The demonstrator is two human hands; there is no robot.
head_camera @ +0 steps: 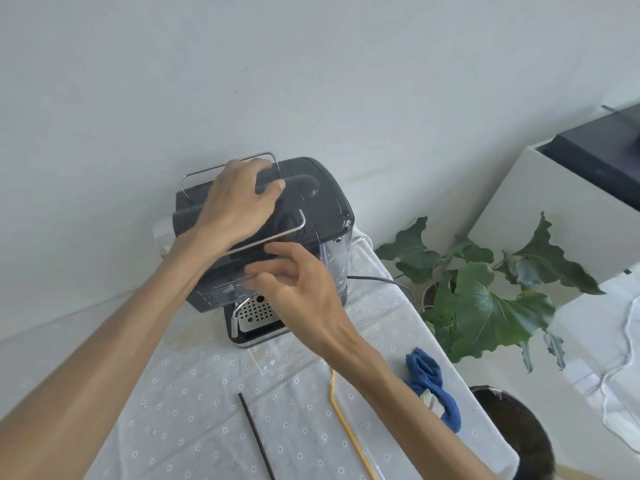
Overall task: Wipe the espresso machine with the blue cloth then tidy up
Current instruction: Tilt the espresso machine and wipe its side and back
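A black espresso machine (322, 199) with a wire rail on top stands at the far end of the white tablecloth (194, 393), against the wall. My left hand (239, 199) lies flat on the machine's top, fingers spread over the lid. My right hand (298, 289) is at the machine's front upper edge, fingers bent and touching the panel just under the rail. The blue cloth (429, 379) lies crumpled on the table at the right, beside my right forearm, in neither hand.
A yellow cord (349, 434) and a thin black rod (256, 434) lie on the table in front. A leafy plant (485, 299) stands right of the table, with a dark round pot (516, 431) below it. A white cabinet (554, 209) stands at the right.
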